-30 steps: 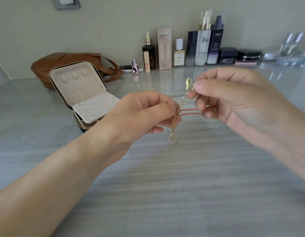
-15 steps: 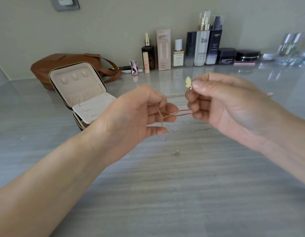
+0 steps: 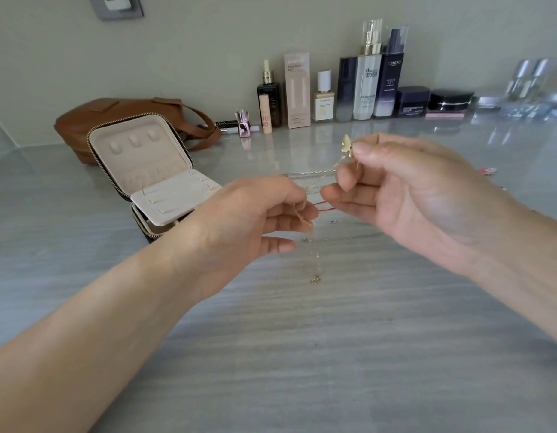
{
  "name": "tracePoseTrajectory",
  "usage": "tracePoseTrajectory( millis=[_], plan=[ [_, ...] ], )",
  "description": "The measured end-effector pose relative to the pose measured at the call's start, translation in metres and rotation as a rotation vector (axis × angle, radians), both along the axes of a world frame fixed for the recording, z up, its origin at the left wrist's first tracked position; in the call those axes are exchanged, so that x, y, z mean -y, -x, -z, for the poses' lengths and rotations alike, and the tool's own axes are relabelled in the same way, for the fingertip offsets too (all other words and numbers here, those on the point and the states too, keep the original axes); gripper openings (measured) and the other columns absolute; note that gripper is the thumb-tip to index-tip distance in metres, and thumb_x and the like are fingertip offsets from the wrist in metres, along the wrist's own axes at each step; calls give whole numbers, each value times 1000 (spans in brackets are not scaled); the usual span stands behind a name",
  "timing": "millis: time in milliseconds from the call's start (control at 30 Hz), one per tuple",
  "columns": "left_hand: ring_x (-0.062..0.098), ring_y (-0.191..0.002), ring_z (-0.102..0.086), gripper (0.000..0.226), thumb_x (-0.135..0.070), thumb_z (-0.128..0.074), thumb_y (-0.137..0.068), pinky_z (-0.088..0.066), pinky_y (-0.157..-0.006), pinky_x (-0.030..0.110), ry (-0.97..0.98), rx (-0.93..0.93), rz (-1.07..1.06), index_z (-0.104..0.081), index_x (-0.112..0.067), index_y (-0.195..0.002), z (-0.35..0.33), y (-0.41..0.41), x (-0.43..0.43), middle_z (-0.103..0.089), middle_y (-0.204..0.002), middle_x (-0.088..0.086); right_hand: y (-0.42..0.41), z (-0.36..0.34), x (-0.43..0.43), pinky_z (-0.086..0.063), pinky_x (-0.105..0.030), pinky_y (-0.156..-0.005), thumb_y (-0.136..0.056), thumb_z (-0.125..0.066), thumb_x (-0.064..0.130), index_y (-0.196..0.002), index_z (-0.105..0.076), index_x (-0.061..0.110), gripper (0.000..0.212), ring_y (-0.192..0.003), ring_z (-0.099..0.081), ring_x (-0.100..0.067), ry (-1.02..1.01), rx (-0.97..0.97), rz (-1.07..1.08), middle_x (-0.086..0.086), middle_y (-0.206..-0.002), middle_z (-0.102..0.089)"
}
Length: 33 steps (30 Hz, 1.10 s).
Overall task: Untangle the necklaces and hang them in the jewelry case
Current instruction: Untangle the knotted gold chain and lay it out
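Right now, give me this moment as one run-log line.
stage: untangling | left hand: pinches gold chain, clasp end dangling | right hand: pinches gold pendant | jewelry case: open, nothing hung

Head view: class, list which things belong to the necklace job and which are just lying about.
Job: gold necklace pinched by left hand and right hand; red cord; silver chains; open jewelry case.
Lying about: brown leather bag; skincare bottles; cosmetic jars; wall switch.
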<state>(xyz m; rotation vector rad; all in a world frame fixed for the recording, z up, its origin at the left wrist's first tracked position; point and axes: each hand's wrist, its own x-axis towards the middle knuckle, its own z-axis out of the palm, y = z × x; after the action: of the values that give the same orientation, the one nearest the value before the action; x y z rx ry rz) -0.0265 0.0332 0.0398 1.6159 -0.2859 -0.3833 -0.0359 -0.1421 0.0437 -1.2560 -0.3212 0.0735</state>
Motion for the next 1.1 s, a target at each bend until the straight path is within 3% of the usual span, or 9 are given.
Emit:
tracePoseTrajectory(
  millis=[133,233,367,500,667,833,967,1033,1100],
  plan=[
    [12,-70,-61,18,-24,-55,-66,-45,-65,29,6,-28,-15,-61,-21,-50,0,-1,0,-65,-71,-3,3,-1,0,-51,-28,-67,-81,-53,16,-68,-52,15,13,-45,-48,-13,50,-8,17,4,-46,-43],
    [13,-69,-61,23,-18,-57,-79,-44,-66,30,46,-53,-42,-59,-20,-56,0,-2,1,-65,-69,-2,4,-2,-1,-53,-29,-67,-88,-52,15,-69,-53,16,19,-38,-33,-9,90,-36,40,5,-45,-35],
    [13,-65,-61,9,-24,-55,-66,-44,-65,30,94,-84,-51,-51,-17,-65,-3,-1,1,-64,-67,-2,6,-4,0,-47,-23,-47,-90,-51,16,-72,-54,17,18,-34,-22,-6,143,-62,75,7,-44,-30],
    [14,-62,-61,8,-25,-52,-62,-44,-68,31,161,-103,-76,-48,-18,-63,-8,0,0,-62,-61,-2,6,-4,1,-29,-19,-36,-88,-54,15,-70,-55,17,18,-35,-20,-6,189,-51,105,8,-43,-27],
    [14,-54,-58,7,-24,-51,-65,-44,-68,31,189,-97,-75,-48,-18,-64,-10,2,0,-54,-53,-3,6,-4,1,-11,-17,-39,-89,-51,12,-70,-54,15,19,-35,-18,-6,226,-11,116,7,-42,-28],
    [12,-52,-54,9,-25,-53,-64,-45,-65,29,188,-73,-53,-49,-18,-67,-10,2,0,-52,-53,-5,7,-5,2,-11,-20,-40,-87,-52,12,-69,-54,15,18,-32,-23,-8,209,15,99,2,-47,-45],
    [10,-52,-53,13,-21,-66,-66,-46,-61,27,146,-49,-7,-54,-20,-64,-6,1,0,-51,-55,-6,7,-5,1,-29,-19,-35,-86,-52,6,-68,-54,14,19,-38,-43,-12,139,0,48,-2,-55,-57],
    [10,-52,-51,11,-17,-68,-68,-46,-57,24,65,16,11,-59,-20,-63,-4,2,0,-51,-55,-4,6,-5,2,-32,-18,-36,-77,-57,6,-66,-55,15,14,-41,-45,-10,84,-4,21,-3,-55,-59],
    [11,-52,-49,12,-14,-75,-65,-44,-56,23,-89,92,31,-64,-18,-69,-1,4,1,-53,-57,-2,5,-5,4,-26,-16,-35,-71,-56,8,-66,-55,15,9,-40,-42,-8,51,0,9,-2,-55,-59]
  ],
)
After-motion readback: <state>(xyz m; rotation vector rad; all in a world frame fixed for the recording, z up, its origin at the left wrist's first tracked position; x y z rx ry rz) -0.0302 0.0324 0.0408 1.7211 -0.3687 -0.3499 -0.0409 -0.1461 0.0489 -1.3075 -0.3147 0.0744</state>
